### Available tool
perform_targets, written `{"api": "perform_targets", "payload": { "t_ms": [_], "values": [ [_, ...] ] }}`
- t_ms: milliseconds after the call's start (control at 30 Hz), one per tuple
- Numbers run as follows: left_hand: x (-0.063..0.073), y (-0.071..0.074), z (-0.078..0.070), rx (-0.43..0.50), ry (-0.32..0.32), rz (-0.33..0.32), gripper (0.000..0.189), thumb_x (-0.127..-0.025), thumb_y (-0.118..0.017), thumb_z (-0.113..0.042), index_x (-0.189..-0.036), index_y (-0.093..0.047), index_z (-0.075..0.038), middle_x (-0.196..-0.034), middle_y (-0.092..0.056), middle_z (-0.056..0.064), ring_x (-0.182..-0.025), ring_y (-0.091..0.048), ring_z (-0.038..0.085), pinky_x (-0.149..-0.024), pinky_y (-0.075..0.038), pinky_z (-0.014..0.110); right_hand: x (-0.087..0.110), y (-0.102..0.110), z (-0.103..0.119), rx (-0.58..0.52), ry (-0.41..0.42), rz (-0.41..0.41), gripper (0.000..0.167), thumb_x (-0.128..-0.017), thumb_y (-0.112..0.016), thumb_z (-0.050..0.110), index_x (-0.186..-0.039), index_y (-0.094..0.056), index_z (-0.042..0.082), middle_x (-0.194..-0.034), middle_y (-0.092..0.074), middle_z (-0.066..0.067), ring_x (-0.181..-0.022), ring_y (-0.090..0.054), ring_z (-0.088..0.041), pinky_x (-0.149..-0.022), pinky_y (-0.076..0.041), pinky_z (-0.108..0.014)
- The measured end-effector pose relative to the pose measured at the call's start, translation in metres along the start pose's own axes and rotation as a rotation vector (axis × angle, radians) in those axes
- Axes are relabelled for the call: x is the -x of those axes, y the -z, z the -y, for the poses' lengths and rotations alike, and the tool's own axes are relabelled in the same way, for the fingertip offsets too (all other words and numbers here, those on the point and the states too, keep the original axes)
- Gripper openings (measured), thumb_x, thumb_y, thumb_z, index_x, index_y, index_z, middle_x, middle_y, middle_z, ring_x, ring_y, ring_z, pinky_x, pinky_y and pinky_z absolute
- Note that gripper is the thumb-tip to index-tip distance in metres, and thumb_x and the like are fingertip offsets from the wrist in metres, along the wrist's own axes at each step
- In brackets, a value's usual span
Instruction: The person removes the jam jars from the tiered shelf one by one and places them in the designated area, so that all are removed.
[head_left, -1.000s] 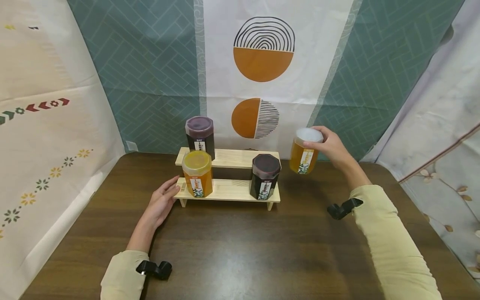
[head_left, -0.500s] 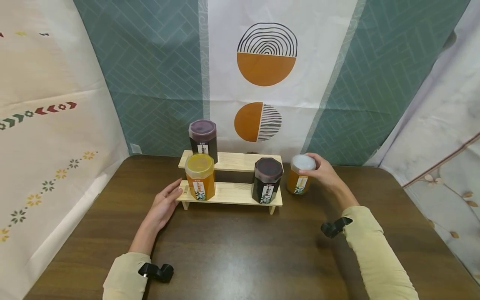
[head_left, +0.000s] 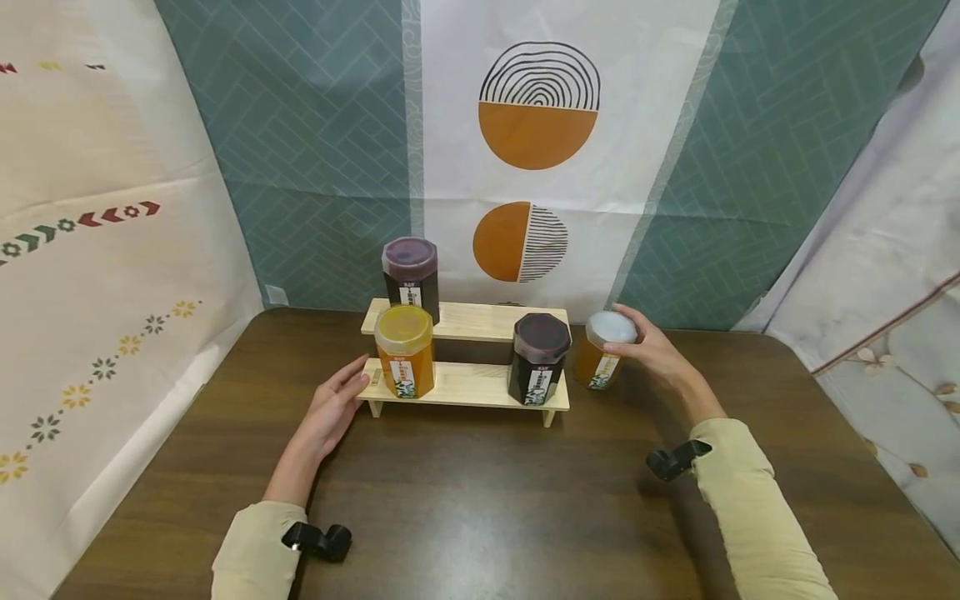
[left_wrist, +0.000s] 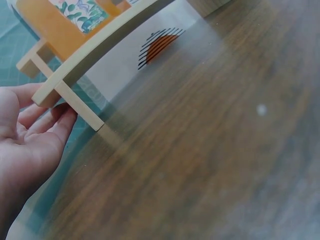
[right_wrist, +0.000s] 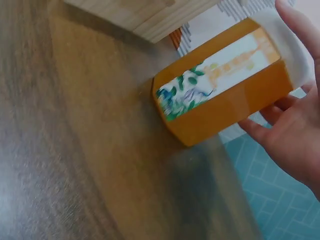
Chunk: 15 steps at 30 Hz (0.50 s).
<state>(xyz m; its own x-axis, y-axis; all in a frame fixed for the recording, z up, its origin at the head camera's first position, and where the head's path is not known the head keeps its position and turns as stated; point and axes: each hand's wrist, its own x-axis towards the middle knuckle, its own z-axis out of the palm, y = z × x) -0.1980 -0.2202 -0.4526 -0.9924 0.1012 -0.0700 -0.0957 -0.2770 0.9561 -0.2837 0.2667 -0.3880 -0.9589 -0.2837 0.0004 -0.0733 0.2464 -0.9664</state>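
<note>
A small two-tier wooden shelf (head_left: 472, 385) stands at the back of the table. My left hand (head_left: 332, 410) holds its left end; in the left wrist view the thumb lies at the board's end and the other fingers (left_wrist: 60, 122) curl beneath, beside the leg. Just right of the shelf, my right hand (head_left: 654, 352) grips an amber octagonal jar (right_wrist: 225, 85) near its white lid, thumb and fingers on opposite sides. The jar is upright, low by the tabletop. On the lower tier sit an orange jar with a yellow lid (head_left: 405, 333) and a dark jar (head_left: 538, 367).
A dark jar with a purple lid (head_left: 409, 258) stands at the left of the upper tier. The brown wooden table (head_left: 465, 500) spreads in front. Patterned cloths (head_left: 322, 167) hang behind and along both sides.
My right hand has brought the white-lidded jar down and slightly left, from the air to beside the shelf. The left hand stays at the shelf's end. The head view has shifted slightly.
</note>
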Motion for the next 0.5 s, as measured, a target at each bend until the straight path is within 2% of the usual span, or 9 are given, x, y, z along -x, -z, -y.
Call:
{"api": "perform_targets", "payload": {
  "t_ms": [100, 233, 367, 500],
  "values": [
    [0.000, 0.000, 0.001, 0.002, 0.004, 0.005, 0.059, -0.104, -0.046, -0.012, -0.153, -0.017, 0.001, -0.152, -0.021, 0.020, -0.116, -0.048, 0.003, -0.096, -0.038, 0.017, 0.002, 0.001, 0.012, 0.069, 0.021, -0.004, 0.075, -0.094, -0.061, 0.010, -0.154, -0.015, 0.002, -0.140, -0.036, -0.028, -0.119, -0.044, -0.027, -0.099, -0.036, -0.035],
    [0.000, -0.001, 0.000, 0.013, 0.005, 0.003, 0.059, -0.103, -0.046, -0.011, -0.153, -0.017, 0.001, -0.153, -0.021, 0.020, -0.115, -0.049, 0.003, -0.095, -0.039, 0.017, 0.005, 0.001, 0.035, 0.143, 0.072, -0.059, 0.068, -0.098, -0.058, 0.021, -0.152, -0.021, 0.001, -0.148, -0.034, -0.026, -0.135, -0.032, -0.038, -0.109, -0.026, -0.052],
    [-0.001, -0.001, 0.000, 0.015, 0.006, 0.002, 0.059, -0.103, -0.046, -0.010, -0.153, -0.016, 0.001, -0.153, -0.021, 0.020, -0.115, -0.049, 0.003, -0.096, -0.039, 0.017, 0.006, -0.005, 0.062, 0.171, 0.113, -0.127, 0.066, -0.098, -0.059, 0.030, -0.151, -0.029, 0.003, -0.148, -0.037, -0.021, -0.137, -0.031, -0.036, -0.109, -0.025, -0.054],
    [0.001, 0.000, -0.001, 0.004, 0.004, 0.001, 0.059, -0.104, -0.045, -0.012, -0.153, -0.016, 0.001, -0.153, -0.021, 0.020, -0.116, -0.048, 0.003, -0.096, -0.039, 0.017, 0.003, -0.019, 0.091, 0.178, 0.149, -0.135, 0.063, -0.097, -0.060, 0.031, -0.149, -0.034, 0.006, -0.147, -0.040, -0.018, -0.135, -0.036, -0.033, -0.109, -0.027, -0.051]
  ]
}}
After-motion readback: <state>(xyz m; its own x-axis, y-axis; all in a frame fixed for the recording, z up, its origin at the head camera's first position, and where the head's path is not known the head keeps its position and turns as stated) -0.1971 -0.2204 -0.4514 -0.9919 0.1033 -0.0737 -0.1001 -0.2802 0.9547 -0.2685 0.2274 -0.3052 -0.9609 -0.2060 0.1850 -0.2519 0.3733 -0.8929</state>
